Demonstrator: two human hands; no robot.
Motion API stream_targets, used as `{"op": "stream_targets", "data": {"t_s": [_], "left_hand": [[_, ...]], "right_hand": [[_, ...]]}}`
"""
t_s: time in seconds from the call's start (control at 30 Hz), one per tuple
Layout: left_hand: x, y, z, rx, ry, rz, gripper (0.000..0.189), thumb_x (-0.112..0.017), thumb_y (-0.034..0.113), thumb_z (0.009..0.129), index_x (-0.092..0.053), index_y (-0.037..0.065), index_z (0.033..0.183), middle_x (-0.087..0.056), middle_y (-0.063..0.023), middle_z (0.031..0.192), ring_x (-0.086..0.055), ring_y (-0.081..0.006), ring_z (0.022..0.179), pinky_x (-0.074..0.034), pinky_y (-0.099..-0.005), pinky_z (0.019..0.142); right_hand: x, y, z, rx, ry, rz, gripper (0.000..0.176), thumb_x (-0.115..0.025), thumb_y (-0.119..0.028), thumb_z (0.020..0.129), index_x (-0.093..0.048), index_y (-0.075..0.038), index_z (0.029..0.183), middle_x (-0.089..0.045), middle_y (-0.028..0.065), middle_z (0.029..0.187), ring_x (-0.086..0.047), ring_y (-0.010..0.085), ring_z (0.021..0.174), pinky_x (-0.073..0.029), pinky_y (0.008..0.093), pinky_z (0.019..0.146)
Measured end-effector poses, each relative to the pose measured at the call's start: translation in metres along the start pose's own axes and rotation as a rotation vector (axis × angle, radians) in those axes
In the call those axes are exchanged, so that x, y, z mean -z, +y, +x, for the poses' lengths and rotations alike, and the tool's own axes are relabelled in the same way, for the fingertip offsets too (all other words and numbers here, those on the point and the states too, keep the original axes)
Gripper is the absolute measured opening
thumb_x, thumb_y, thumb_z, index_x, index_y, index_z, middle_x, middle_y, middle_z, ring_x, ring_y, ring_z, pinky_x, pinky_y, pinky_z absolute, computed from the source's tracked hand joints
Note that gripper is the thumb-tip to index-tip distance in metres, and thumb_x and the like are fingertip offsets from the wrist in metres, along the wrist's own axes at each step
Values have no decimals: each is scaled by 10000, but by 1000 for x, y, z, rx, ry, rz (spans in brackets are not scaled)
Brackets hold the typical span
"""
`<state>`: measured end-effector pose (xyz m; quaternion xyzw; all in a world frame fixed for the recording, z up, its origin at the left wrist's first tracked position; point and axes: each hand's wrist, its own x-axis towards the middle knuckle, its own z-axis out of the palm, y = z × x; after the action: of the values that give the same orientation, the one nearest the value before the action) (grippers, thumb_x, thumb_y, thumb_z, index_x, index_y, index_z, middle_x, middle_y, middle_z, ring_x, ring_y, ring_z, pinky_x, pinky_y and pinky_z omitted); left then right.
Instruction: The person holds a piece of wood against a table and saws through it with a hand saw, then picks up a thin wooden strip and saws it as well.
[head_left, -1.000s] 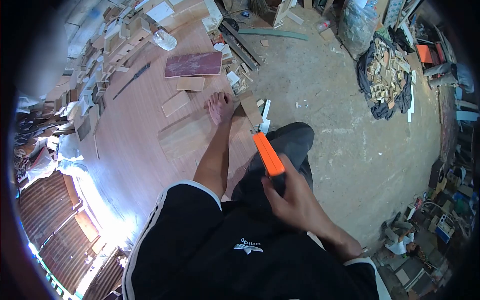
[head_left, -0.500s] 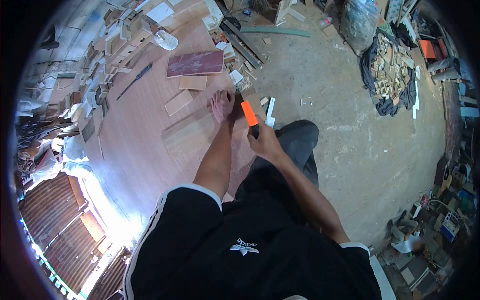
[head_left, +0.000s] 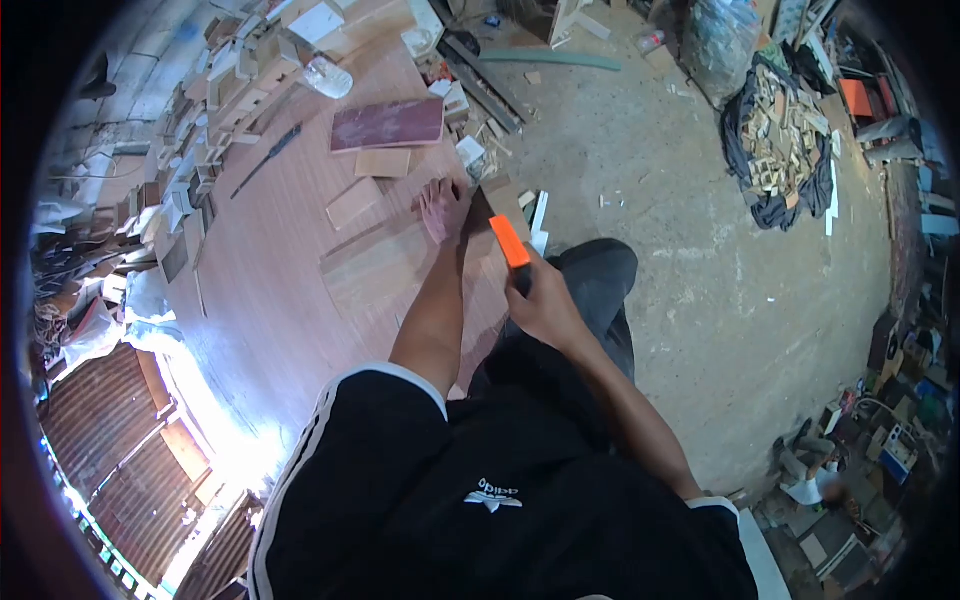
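Note:
My right hand [head_left: 543,305] is wrapped round the orange and black handle of a handsaw [head_left: 510,241]. Its dark blade runs from the handle toward the wooden board [head_left: 370,262], just right of my left hand [head_left: 443,210]. That hand lies on the board with its fingers stretched out and somewhat apart, pressing from above. Where the teeth meet the wood is too small to make out. Beyond my left hand lie two small wood pieces [head_left: 355,203] and a dark red block [head_left: 387,124], all on the reddish plywood surface [head_left: 270,290].
A long dark file-like tool [head_left: 267,160] and a clear plastic bottle [head_left: 328,77] lie farther off. Wooden frames [head_left: 240,85] are stacked along the left. Offcuts fill a dark cloth [head_left: 785,140] on the concrete floor. Another person [head_left: 812,487] sits at the lower right.
My right hand has drawn the handsaw back toward my body and slightly right, and more of the dark blade shows. My left hand stays on the board.

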<state>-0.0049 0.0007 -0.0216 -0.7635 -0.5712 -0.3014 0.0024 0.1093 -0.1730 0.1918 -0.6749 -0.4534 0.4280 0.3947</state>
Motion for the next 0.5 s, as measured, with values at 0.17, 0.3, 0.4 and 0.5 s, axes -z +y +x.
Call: {"op": "stream_targets", "data": {"t_s": [0.17,0.3,0.4,0.5], "left_hand": [[-3,-6,-2,15,-2,23,112,-617,175,790,-624,69,755,-606,-105,806,-580,-291,804,-473,-415,757],[0,-2,1,56,-5,27,109,-618,174,786,-625,71,753,-606,-102,796,-583,-287,793,-477,-413,764],[-6,-6,-4,20,10,35,103,-622,172,780,-620,74,747,-606,-99,802,-585,-285,797,-478,-414,759],[-7,-3,-1,34,36,26,88,-618,158,780,-613,80,739,-607,-101,819,-587,-288,814,-478,-408,759]], "right_hand": [[-18,10,21,-62,-16,26,316,-577,-63,838,-473,22,1124,-564,270,761,-632,388,704,-468,402,622],[5,-41,3,-71,-33,27,327,-593,-115,861,-446,25,1118,-578,235,734,-632,359,692,-463,411,615],[35,-87,-7,-112,-79,-1,326,-594,-144,880,-438,31,1106,-596,208,726,-643,320,668,-466,417,595],[47,-91,6,-88,-96,-76,330,-589,-161,894,-435,44,1103,-601,201,715,-633,274,577,-463,399,526]]}}
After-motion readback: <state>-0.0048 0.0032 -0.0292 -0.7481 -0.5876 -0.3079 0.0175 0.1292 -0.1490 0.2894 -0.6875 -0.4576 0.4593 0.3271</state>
